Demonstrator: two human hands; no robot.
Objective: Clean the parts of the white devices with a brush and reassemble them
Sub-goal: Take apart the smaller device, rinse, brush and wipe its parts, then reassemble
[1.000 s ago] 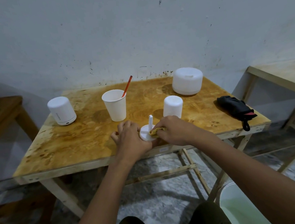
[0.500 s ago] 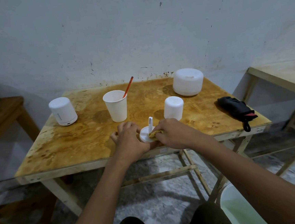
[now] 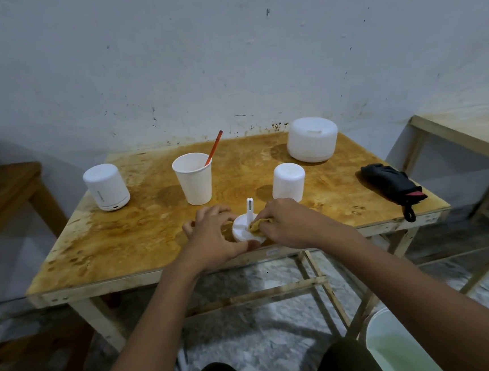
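Wiping at the near edge of the stained wooden table (image 3: 141,233): left hand (image 3: 212,237) grips the round white plastic base (image 3: 241,230) by its rim, and right hand (image 3: 295,222) pinches a crumpled yellow cloth (image 3: 257,224) onto its top. Base's thin stem stands upright. White domed plastic cover (image 3: 288,181) sits just behind the right hand, so that hand's nearer for refitting. Small edge sticker (image 3: 272,252) unreadable.
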